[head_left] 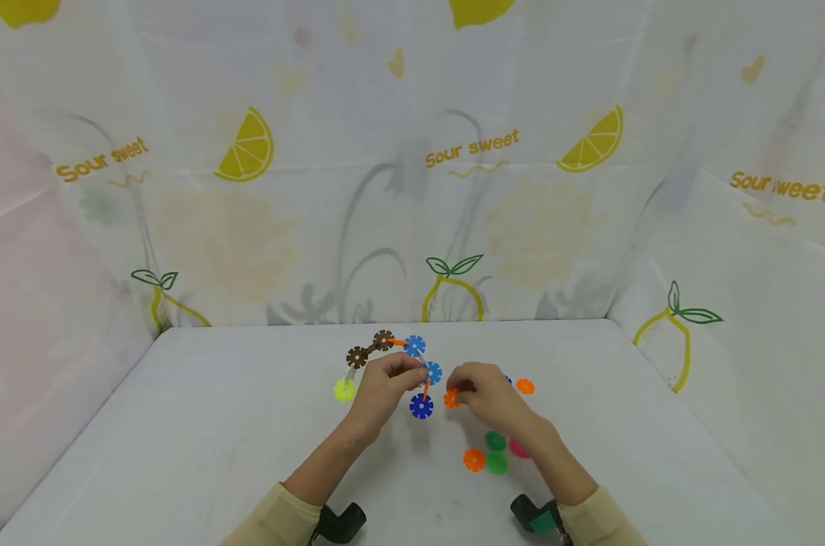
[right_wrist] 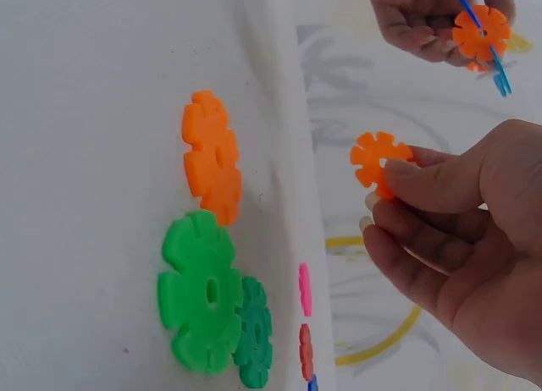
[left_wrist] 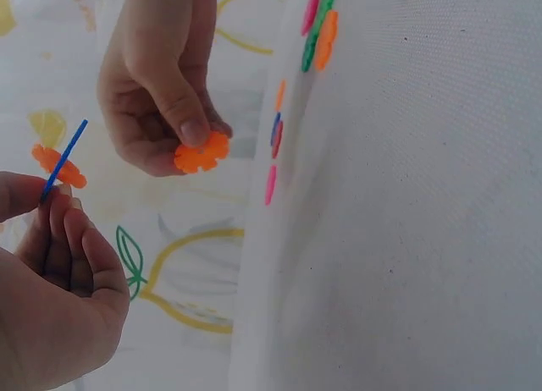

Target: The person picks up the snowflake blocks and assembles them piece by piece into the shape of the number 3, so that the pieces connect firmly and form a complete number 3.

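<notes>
My left hand [head_left: 385, 390] pinches a light blue notched plastic disc [head_left: 434, 373] near one end of a curved chain of interlocked discs, held above the table. The chain runs through another light blue disc [head_left: 415, 346], brown discs [head_left: 356, 357] and a yellow disc [head_left: 344, 390]. At its near end, an edge-on orange disc [head_left: 426, 390] joins a dark blue disc [head_left: 421, 406]. Just right of the chain, my right hand [head_left: 494, 398] pinches a single orange disc [right_wrist: 369, 160] between thumb and fingers, apart from the chain.
Loose discs lie on the white table [head_left: 214, 455] at right: orange [head_left: 474, 459], light green [head_left: 497, 462], dark green [head_left: 496, 440], pink [head_left: 519, 449] and another orange one [head_left: 525, 387]. A lemon-print cloth [head_left: 358, 227] hangs behind the table's far edge.
</notes>
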`<state>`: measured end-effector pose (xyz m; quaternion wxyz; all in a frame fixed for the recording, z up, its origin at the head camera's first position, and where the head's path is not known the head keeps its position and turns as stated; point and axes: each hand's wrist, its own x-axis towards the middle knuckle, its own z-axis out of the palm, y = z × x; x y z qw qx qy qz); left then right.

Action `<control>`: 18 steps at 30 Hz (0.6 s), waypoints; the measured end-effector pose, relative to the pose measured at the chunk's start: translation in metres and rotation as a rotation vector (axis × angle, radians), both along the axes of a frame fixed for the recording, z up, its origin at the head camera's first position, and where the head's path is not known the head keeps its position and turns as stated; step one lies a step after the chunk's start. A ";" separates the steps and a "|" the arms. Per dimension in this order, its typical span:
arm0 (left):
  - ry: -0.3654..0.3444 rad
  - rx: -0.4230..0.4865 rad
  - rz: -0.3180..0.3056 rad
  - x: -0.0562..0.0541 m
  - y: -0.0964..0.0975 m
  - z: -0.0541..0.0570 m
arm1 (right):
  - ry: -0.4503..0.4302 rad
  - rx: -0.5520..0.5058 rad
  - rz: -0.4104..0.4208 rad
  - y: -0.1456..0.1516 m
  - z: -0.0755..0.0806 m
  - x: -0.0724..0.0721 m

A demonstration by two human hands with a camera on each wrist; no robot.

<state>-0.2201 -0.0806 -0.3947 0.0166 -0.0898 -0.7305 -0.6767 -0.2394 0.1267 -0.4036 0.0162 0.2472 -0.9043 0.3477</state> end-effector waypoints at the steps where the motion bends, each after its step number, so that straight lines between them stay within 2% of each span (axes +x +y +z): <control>1: 0.000 -0.001 0.003 0.000 0.000 0.000 | 0.005 -0.008 -0.009 0.001 0.001 0.000; 9: 0.001 -0.004 -0.004 0.001 -0.002 0.003 | 0.040 -0.138 -0.007 0.010 0.018 0.002; 14: -0.010 0.002 -0.011 0.000 -0.002 0.002 | 0.037 -0.178 -0.023 0.013 0.028 0.005; 18: -0.013 0.003 -0.019 0.000 -0.001 0.002 | 0.066 -0.207 -0.001 0.014 0.033 0.007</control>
